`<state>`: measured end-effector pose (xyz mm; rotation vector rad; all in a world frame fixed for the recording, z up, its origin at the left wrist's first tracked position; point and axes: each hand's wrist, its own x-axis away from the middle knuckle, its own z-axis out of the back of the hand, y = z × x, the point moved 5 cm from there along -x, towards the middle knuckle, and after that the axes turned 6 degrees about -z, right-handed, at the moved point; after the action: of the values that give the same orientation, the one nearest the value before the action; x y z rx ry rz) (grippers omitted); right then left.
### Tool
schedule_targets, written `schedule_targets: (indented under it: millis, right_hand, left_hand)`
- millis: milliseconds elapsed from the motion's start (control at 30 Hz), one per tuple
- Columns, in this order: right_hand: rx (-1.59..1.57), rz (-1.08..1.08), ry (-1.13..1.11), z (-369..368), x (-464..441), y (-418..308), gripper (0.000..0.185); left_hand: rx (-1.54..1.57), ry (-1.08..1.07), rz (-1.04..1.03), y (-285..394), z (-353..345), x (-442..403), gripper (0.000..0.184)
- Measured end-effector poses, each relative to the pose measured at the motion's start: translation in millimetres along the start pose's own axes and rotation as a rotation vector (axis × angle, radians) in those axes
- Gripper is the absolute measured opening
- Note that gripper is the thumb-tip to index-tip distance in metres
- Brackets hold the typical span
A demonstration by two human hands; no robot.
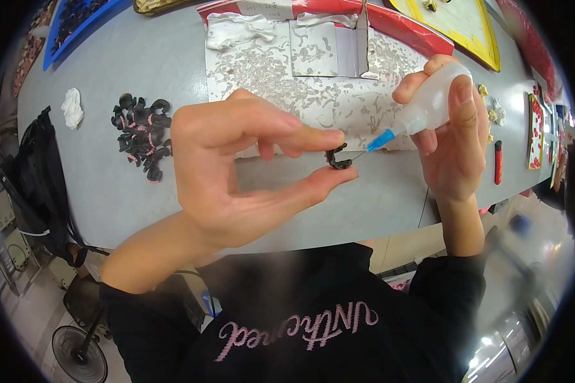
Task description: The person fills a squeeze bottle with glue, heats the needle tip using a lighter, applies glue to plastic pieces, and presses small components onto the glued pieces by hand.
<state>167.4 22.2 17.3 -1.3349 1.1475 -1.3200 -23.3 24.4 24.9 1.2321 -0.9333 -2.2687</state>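
My left hand (236, 159) pinches a small black curved piece (338, 159), shaped like a C, between thumb and forefinger. In my right hand (457, 134) is a translucent white squeeze bottle (431, 99), gripped between fingers and thumb. Its blue needle tip (381, 140) points down and left, and the thin needle's end is at or very near the piece's open side; whether they touch I cannot tell. Left of my left hand, a pile of similar black pieces (140, 134) with pink parts lies on the grey table (134, 220).
A white sheet covered in grey smears (255, 76) lies behind my hands, with a small open box (348, 51) on it. Crumpled white tissue (72, 108) is at left. A blue tray (61, 48) and a yellow-edged tray (485, 48) stand farther back. A red-and-black marker-like stick (498, 163) lies at right.
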Motion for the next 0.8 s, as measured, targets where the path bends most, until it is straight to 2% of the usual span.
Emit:
schedule_targets:
  millis: [800]
  right_hand:
    - [0.031,0.038,0.029,-2.4,0.5,-2.0,0.039]
  left_hand:
    - [0.038,0.055,0.042,-1.4,-4.7,1.5,0.071]
